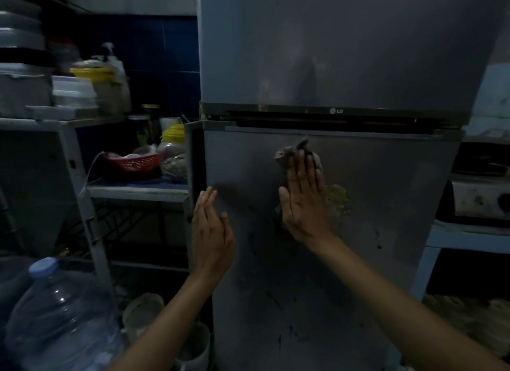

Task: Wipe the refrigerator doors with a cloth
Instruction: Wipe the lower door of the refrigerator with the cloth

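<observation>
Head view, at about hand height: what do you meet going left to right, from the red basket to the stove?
Red basket → left hand flat by the lower refrigerator door's left edge → right hand pressing the cloth on the door → yellowish stain → stove.

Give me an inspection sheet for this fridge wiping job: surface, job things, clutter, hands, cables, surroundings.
Surface: lower refrigerator door, grey, dark specks and a yellowish stain right of the right hand; upper door shows faint streaks.
Job's things: cloth, bunched, pressed to the lower door under the fingers.
Clutter: red basket and yellow-lidded jar on the left shelf; large water bottle at lower left.
Hands: right hand flat on the cloth; left hand open at the door's left edge.
Cables: white cord hanging beside the basket.
Surroundings: dim kitchen, blue wall tiles, stove at right.
</observation>
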